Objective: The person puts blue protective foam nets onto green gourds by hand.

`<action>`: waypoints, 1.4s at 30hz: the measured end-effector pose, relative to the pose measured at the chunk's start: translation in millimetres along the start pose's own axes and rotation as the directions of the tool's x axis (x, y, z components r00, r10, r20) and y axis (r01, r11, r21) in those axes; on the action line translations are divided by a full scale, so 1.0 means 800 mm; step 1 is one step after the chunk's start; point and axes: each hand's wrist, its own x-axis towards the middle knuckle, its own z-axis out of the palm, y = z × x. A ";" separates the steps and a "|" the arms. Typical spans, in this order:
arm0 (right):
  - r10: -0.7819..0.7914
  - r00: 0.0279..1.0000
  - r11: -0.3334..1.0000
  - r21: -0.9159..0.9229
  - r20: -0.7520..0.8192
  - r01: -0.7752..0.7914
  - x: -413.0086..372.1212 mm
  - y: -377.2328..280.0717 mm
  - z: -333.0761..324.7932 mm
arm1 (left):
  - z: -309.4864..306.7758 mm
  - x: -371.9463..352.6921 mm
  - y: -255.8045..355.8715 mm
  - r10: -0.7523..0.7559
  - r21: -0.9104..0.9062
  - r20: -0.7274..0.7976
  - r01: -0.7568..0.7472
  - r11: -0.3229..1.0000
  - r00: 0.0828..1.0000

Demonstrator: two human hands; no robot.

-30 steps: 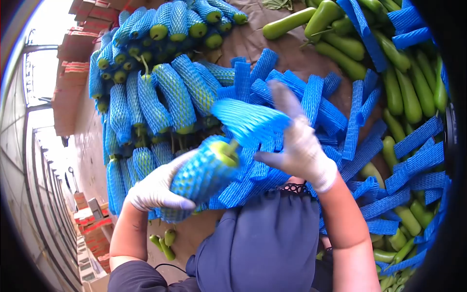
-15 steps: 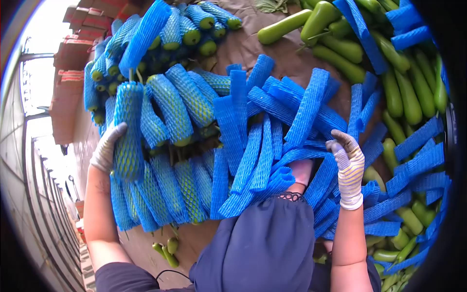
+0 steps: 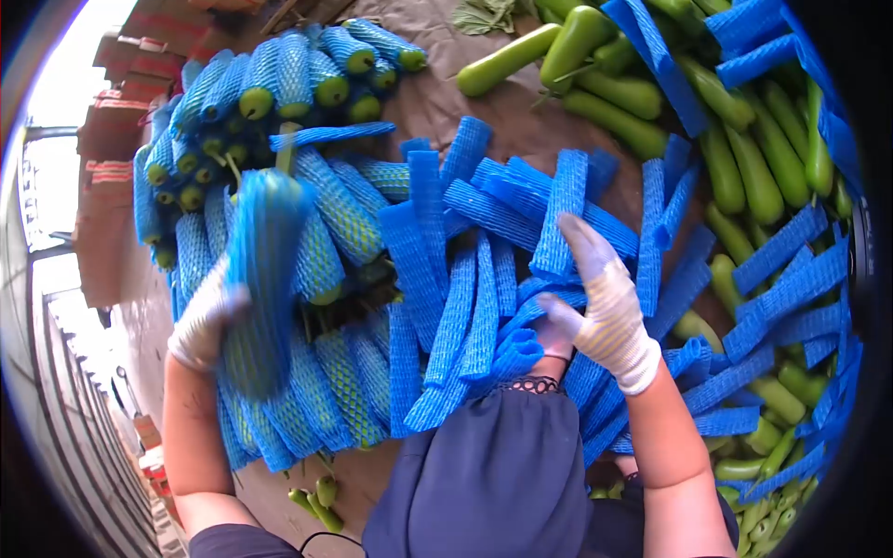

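Observation:
My left hand, in a pale glove, holds a long green vegetable in a blue foam net; both are blurred by motion. My right hand, in a striped glove, is over loose blue foam nets, its fingers apart and nothing between them. One net lies close to its fingertips. Netted vegetables lie beside and beyond the held one, with another row nearer my body.
Bare green vegetables are heaped at the right, with more nets over them. Stacked netted vegetables stand at the upper left. Cardboard boxes are at the far left. Small green vegetables lie near my lap.
My right hand has moved left and its fingers have spread. The netted vegetable in my left hand has shifted and blurred. A net that stood upright beyond it now lies flat.

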 end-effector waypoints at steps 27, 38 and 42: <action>0.468 0.883 0.884 -0.003 -0.023 -0.468 -0.142 0.061 -0.020 | -0.057 0.274 -0.046 0.475 0.911 -0.046 0.232 -0.342 0.879; 0.410 0.901 0.912 0.044 -0.141 -0.408 -0.119 0.037 -0.045 | 0.116 0.239 0.023 0.778 0.791 0.192 -0.563 0.238 0.598; 0.161 0.959 0.983 0.121 -0.235 -0.135 -0.069 -0.011 -0.043 | 0.254 0.142 -0.010 0.483 0.240 0.448 -0.621 0.746 0.753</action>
